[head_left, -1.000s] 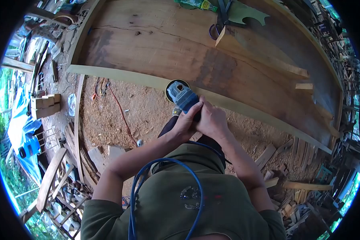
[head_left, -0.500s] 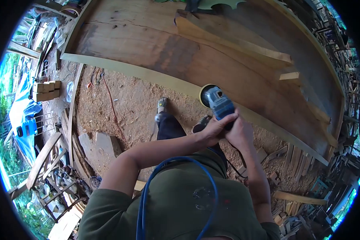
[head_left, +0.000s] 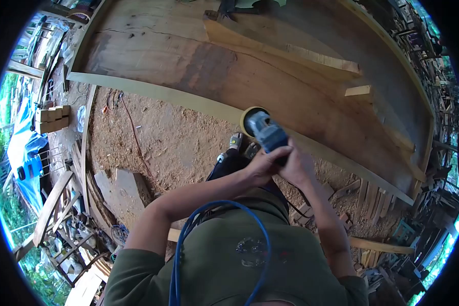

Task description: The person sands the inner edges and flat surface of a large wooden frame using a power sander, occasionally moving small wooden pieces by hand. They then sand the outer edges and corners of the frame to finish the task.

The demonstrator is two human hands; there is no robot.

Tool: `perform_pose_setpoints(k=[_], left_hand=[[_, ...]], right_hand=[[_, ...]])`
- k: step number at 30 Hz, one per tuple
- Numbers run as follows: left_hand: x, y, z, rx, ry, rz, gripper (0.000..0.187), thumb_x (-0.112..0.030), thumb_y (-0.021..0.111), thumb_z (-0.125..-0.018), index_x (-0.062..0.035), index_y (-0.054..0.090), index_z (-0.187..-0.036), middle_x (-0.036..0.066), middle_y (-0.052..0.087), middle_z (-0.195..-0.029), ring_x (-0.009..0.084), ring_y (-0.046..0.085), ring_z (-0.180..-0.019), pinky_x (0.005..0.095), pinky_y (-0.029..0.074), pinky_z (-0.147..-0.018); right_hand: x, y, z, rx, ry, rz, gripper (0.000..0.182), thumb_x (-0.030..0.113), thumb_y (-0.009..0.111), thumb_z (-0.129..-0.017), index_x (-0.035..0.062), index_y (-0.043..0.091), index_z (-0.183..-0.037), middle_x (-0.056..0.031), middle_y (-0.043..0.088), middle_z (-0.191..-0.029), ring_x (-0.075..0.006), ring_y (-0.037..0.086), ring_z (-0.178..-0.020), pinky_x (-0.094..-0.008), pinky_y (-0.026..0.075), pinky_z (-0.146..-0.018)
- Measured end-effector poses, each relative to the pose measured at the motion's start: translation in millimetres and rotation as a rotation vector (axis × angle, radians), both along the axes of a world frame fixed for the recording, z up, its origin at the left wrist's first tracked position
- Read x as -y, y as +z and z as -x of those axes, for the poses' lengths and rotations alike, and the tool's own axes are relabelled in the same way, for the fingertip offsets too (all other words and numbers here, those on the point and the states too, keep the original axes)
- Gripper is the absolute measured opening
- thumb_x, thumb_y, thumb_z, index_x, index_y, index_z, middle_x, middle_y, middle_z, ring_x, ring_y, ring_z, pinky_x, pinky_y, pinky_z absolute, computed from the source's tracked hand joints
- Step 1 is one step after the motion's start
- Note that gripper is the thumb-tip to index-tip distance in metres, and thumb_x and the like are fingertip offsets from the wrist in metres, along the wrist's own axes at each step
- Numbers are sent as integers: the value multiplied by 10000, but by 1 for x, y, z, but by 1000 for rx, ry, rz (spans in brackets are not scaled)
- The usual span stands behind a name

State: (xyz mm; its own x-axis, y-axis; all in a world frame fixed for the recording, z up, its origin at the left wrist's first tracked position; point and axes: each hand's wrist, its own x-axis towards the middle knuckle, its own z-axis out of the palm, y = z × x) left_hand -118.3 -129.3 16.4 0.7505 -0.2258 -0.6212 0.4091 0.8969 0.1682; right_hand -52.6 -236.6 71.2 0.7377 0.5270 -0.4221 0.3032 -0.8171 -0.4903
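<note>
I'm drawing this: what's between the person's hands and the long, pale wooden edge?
In the head view, a blue and grey power tool with a round disc stretches from the left hand and right hand towards that edge.

Wood panel (head_left: 153,48) before person; cut boards (head_left: 285,56) on it, R of ctr. Sander (head_left: 265,128) at panel's near rim (head_left: 163,95), its rear end in L hand (head_left: 265,166) & R hand (head_left: 298,166). Shoes (head_left: 234,141) on floor (head_left: 163,132), this side of rim. Blocks (head_left: 52,120) far L, nr tarp (head_left: 29,145); slats (head_left: 372,199) on floor, R.
</note>
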Motion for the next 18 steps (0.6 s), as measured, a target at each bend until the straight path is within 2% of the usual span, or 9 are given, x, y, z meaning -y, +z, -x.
perform_pose_setpoints(k=[3,4,9,13,18], left_hand=[[-41,-5,10,-47,91,18,341,-205,727,-853,-109,571,-1141,32,621,-1083,169,612,-1010,357,515,-901],[-53,-4,14,-64,128,-10,396,-237,722,-855,-96,551,-1183,55,631,-1134,173,606,-1050,368,473,-978],[-91,5,26,-102,252,42,451,-348,722,-853,-114,593,-1217,36,621,-1212,187,576,-1133,384,432,-1028],[-76,-2,24,-144,332,-99,452,-368,720,-855,-122,594,-1213,38,622,-1213,190,573,-1143,396,435,-1026],[-24,-4,7,-133,333,-106,487,-384,731,-842,-116,583,-1222,38,620,-1207,188,574,-1131,404,448,-1010]], right_hand=[[-44,-9,-4,26,168,-33,675,236,709,-708,60,405,-1285,-232,649,-1004,-422,656,-874,-513,537,-742],[-57,-14,-3,73,198,-101,697,177,684,-693,43,388,-1310,-240,640,-1034,-426,656,-871,-506,540,-745],[-104,-22,1,164,296,-162,684,139,642,-703,27,399,-1333,-205,645,-920,-391,668,-771,-478,544,-692],[-99,-24,0,243,330,-168,626,144,630,-724,23,442,-1309,-188,647,-848,-370,672,-713,-456,548,-661],[-48,-21,-19,177,334,-192,620,164,629,-745,4,437,-1312,-209,657,-879,-388,670,-746,-476,545,-687]])
